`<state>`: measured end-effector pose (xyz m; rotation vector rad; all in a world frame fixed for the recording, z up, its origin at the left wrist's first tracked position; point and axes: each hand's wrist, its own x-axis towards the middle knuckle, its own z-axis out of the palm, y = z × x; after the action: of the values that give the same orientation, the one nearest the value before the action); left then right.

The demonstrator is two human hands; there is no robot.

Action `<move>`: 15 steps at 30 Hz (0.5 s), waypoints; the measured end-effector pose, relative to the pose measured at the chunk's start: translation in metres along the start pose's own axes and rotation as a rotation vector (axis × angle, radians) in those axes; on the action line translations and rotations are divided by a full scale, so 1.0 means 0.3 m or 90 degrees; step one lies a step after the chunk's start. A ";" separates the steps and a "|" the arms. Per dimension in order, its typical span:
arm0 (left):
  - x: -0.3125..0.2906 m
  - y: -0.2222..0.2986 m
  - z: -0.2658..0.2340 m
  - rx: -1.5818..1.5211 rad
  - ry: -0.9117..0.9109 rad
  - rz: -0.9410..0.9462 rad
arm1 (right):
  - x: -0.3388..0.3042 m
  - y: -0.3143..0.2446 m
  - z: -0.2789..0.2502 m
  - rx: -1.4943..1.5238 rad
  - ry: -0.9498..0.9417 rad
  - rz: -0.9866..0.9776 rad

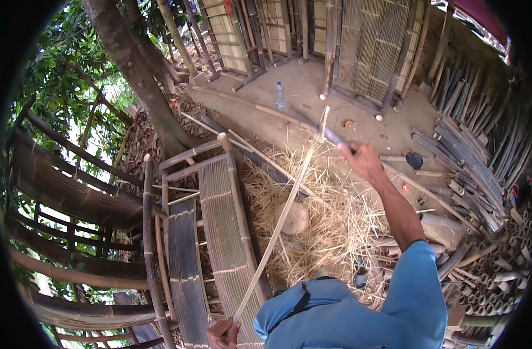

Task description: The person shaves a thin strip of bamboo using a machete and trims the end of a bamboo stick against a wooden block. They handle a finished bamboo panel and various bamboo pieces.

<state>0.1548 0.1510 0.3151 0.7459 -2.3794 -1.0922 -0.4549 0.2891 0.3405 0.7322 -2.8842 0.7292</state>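
A long, pale bamboo strip (280, 224) runs slantwise from the lower left up to the far middle. Its near end is in my left hand (224, 334), which is closed around it at the lower edge. My right arm reaches out to the far right, and my right hand (364, 161) is closed on a knife. The blurred grey blade of the knife (334, 138) points up and left, close against the far part of the strip. Whether the blade touches the strip, I cannot tell.
Pale shavings (336, 215) cover the ground around a round wood block (293, 218). A bamboo bench (222, 215) stands to the left. Bamboo poles (458, 157) and stacked cut pieces (493, 285) lie at right. Farther off are a plastic bottle (280, 96) and bamboo panels (371, 52).
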 end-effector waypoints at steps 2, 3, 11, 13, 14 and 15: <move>-0.049 -0.046 -0.019 0.020 -0.008 0.013 | -0.020 0.038 0.052 -0.084 0.070 -0.123; -0.069 -0.083 -0.020 0.032 -0.008 0.035 | -0.003 0.081 0.018 -0.089 0.072 -0.120; 0.255 -0.008 0.117 -0.138 -0.155 -0.254 | -0.256 -0.176 0.056 0.169 -0.068 -0.081; 0.414 0.095 0.168 -0.326 -0.188 -0.297 | -0.369 -0.242 0.139 0.165 -0.161 -0.130; 0.465 0.131 0.194 -0.360 -0.162 -0.301 | -0.414 -0.280 0.160 0.158 -0.200 -0.148; 0.510 0.149 0.212 -0.362 -0.162 -0.307 | -0.460 -0.343 0.151 0.137 -0.274 -0.125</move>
<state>-0.0123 0.1160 0.3339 1.0300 -1.9383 -2.0512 -0.2830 0.2478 0.3189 1.3279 -3.0591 0.9698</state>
